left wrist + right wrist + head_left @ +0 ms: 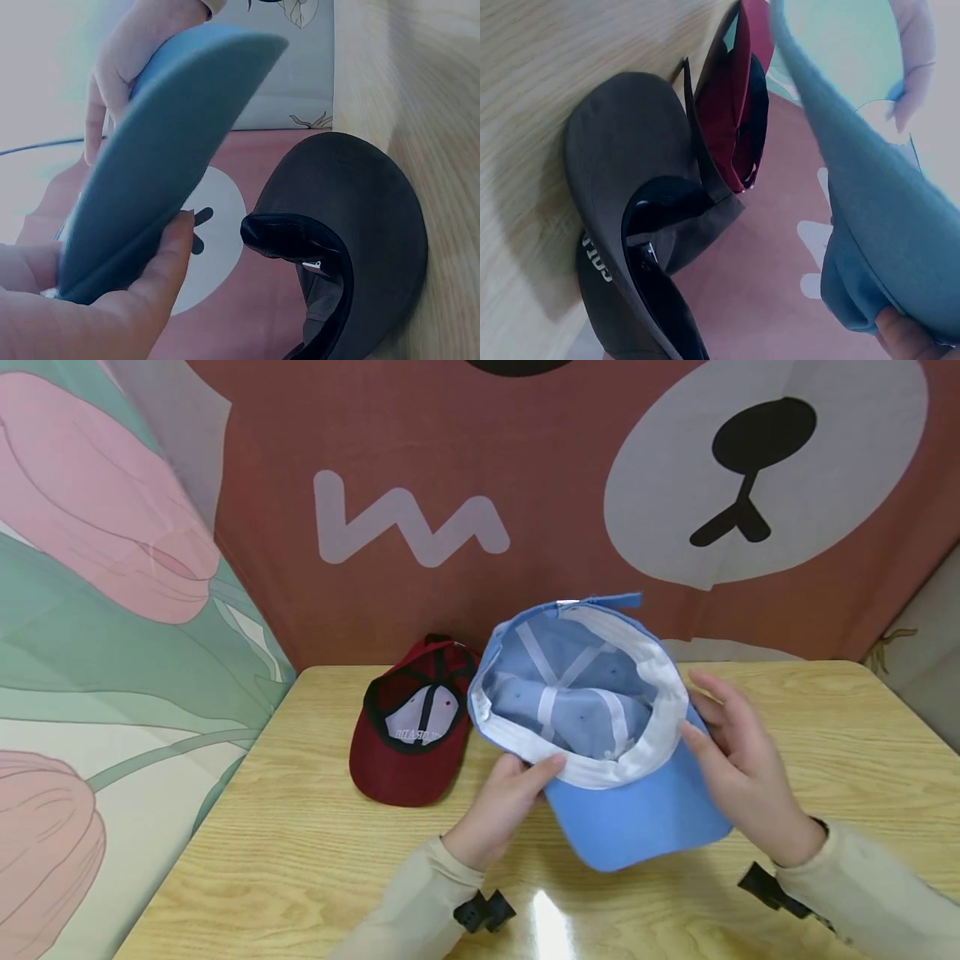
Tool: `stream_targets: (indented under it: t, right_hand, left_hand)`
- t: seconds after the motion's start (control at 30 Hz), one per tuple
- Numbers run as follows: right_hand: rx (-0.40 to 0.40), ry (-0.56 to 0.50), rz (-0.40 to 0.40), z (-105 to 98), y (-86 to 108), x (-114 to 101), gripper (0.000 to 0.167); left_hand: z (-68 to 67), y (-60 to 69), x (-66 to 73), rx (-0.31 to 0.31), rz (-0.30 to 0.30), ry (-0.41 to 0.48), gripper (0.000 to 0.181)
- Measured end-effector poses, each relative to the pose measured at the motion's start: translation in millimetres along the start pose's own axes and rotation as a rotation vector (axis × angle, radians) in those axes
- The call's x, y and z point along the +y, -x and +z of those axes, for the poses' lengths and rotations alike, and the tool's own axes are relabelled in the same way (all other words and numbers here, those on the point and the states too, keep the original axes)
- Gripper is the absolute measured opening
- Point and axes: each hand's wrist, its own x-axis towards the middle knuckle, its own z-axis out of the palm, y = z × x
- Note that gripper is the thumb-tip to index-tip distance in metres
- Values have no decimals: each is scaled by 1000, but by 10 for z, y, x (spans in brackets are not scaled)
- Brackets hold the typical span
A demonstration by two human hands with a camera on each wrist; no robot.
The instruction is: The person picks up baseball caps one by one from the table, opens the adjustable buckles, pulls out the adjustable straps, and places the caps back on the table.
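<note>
A light blue baseball cap (637, 822) is held above the table, its inside with white sweatband facing up and its brim toward me. My left hand (501, 806) grips its left side where brim meets crown, thumb on the band. On the other side my right hand (750, 777) holds the cap's edge, thumb at the rim and fingers behind. To the left a dark red cap (401, 777) lies on the table, inside showing. Beyond the held one, a dark grey cap (367, 202) stands on the table in both wrist views; the blue cap hides it from the head view.
The wooden table (285, 835) ends at a cloth backdrop (390, 435) printed with a bear. Another hanging cloth (112, 677) with tulips borders the left side. Black wrist cameras (483, 910) sit on both sleeves.
</note>
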Motion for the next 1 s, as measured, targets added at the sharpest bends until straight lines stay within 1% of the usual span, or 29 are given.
stream_targets:
  t: [0.07, 0.17, 0.27, 0.37, 0.47, 0.57, 0.67, 0.73, 0.8, 0.83, 0.9, 1.0]
  right_hand:
    - [-6, -5, -16, 19, 3, 10, 57]
    - [-13, 4, -16, 42, 3, 13, 57]
    - [-29, -2, -16, 58, -6, 4, 59]
    - [-52, -11, -17, 67, -24, -17, 60]
    - [-60, -37, 8, 74, -47, -48, 60]
    - [-20, -59, 13, 78, -81, -86, 56]
    - [72, -118, -34, 81, -135, -124, 44]
    - [128, -215, -91, 84, -169, -145, 35]
    - [144, -305, -131, 93, -193, -173, 27]
    - [125, -353, -135, 101, -199, -190, 24]
    - [52, -414, -101, 122, -208, -232, 23]
    - [-118, -502, 21, 157, -232, -279, 31]
  left_hand:
    - [6, 9, 1, 28, 5, -14, 31]
    - [8, 20, 1, 50, 20, -44, 33]
    - [7, 25, 3, 72, 54, -81, 35]
    - [0, 24, 12, 109, 93, -123, 36]
    - [-15, 22, 28, 146, 126, -163, 36]
    - [-26, 20, 44, 170, 168, -196, 36]
    - [-29, 20, 51, 185, 207, -216, 36]
    - [-30, 14, 50, 192, 220, -221, 35]
    - [-29, 11, 53, 197, 227, -219, 34]
    - [-29, 6, 52, 200, 231, -219, 34]
    - [-32, -1, 48, 207, 238, -223, 33]
    - [-35, -5, 34, 215, 262, -252, 32]
